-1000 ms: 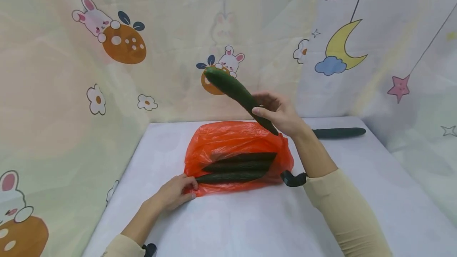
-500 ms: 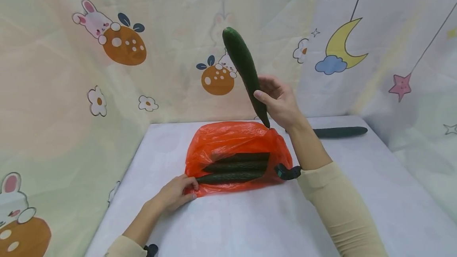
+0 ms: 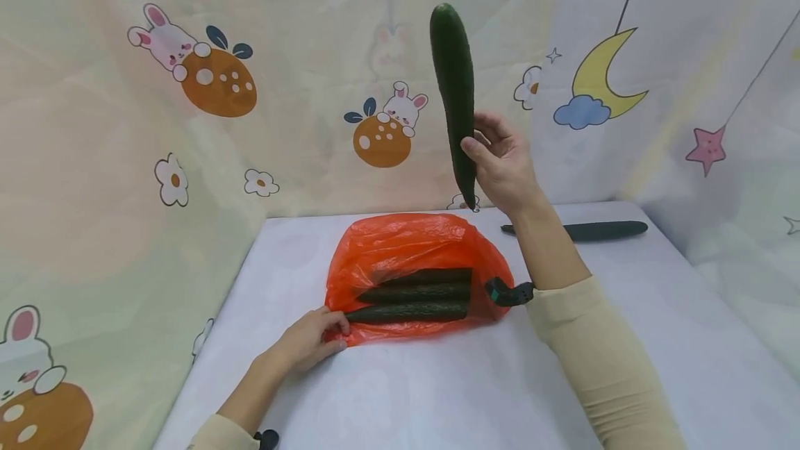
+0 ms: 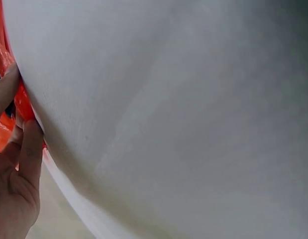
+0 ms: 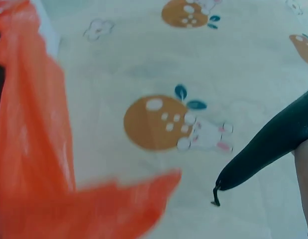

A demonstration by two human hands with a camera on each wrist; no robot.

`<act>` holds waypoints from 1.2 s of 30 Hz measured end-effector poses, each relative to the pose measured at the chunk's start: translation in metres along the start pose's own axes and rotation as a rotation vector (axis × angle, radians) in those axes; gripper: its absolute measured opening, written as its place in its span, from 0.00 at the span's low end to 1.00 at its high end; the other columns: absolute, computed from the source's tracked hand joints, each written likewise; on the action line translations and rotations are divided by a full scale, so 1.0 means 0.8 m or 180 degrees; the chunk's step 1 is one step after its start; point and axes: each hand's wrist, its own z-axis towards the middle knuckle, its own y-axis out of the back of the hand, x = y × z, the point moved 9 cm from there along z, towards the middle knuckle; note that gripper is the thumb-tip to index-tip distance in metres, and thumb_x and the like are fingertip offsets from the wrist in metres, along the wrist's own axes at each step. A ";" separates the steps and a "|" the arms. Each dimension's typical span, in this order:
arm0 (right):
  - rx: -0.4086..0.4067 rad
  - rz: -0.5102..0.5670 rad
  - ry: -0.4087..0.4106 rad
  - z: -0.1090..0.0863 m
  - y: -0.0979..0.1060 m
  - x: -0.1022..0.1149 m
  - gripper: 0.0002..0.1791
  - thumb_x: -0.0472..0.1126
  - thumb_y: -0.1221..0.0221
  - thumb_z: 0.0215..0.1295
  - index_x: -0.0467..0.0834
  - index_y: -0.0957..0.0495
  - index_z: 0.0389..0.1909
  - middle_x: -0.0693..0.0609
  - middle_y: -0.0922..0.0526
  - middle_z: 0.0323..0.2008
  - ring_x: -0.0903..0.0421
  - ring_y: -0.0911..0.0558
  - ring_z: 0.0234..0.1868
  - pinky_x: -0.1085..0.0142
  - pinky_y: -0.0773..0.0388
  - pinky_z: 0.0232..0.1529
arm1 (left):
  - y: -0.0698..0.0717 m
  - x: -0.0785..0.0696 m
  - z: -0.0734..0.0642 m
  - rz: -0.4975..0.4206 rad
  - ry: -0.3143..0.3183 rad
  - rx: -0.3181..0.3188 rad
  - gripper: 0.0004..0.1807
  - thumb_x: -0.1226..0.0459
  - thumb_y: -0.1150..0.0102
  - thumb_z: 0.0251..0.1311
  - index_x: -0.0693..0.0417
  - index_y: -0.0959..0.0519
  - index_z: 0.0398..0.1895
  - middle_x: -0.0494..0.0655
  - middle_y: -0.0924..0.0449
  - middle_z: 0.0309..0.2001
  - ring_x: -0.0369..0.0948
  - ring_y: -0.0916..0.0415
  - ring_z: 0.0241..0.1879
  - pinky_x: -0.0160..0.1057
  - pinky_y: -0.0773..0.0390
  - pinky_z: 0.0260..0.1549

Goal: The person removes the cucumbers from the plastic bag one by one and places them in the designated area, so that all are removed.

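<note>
My right hand (image 3: pixel 507 167) grips a long green cucumber (image 3: pixel 455 82) near its narrow stem end, holding it nearly upright above the table's back edge. In the right wrist view the cucumber (image 5: pixel 273 144) shows its thin curled stem. On the table lies a red plastic bag (image 3: pixel 400 235), its mouth facing me, with several dark cucumbers (image 3: pixel 412 294) lying side by side inside. At the bag's front left corner my left hand (image 3: pixel 306 340) pinches its edge. The left wrist view shows the red film (image 4: pixel 24 102) between thumb and fingers of that hand (image 4: pixel 17 194).
Another cucumber (image 3: pixel 606 230) lies at the back right of the white table (image 3: pixel 437 394), partly hidden behind my right forearm. A printed cloth (image 3: pixel 300 89) hangs behind and along both sides of the table.
My right hand has risen with the cucumber, and the cucumber has turned from a leftward slant to nearly upright. My left hand has stayed at the bag's corner.
</note>
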 end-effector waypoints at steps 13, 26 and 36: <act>0.0302 -0.1717 -0.0340 -0.046 0.080 -0.012 0.22 0.29 0.36 0.68 0.41 0.21 0.62 0.52 0.15 0.52 0.54 0.17 0.54 0.69 0.20 0.55 | -0.001 0.000 -0.007 0.0116 0.0043 -0.0065 0.09 0.58 0.30 0.63 0.34 0.22 0.36 0.35 0.31 0.37 0.37 0.33 0.41 0.39 0.28 0.39; 0.0255 -0.2541 -0.1158 -0.116 0.174 -0.049 0.23 0.37 0.33 0.69 0.44 0.22 0.64 0.52 0.16 0.54 0.61 0.16 0.51 0.73 0.21 0.51 | 0.004 0.004 -0.009 0.0139 0.0063 -0.0083 0.10 0.56 0.29 0.62 0.34 0.24 0.35 0.35 0.31 0.35 0.37 0.33 0.39 0.37 0.29 0.37; 0.0244 -0.3039 -0.1610 -0.159 0.233 -0.060 0.25 0.45 0.33 0.69 0.49 0.24 0.66 0.48 0.20 0.62 0.67 0.20 0.54 0.76 0.23 0.50 | 0.008 -0.002 -0.007 0.0114 0.0037 -0.0063 0.09 0.56 0.29 0.62 0.35 0.23 0.35 0.36 0.31 0.34 0.37 0.33 0.38 0.36 0.29 0.35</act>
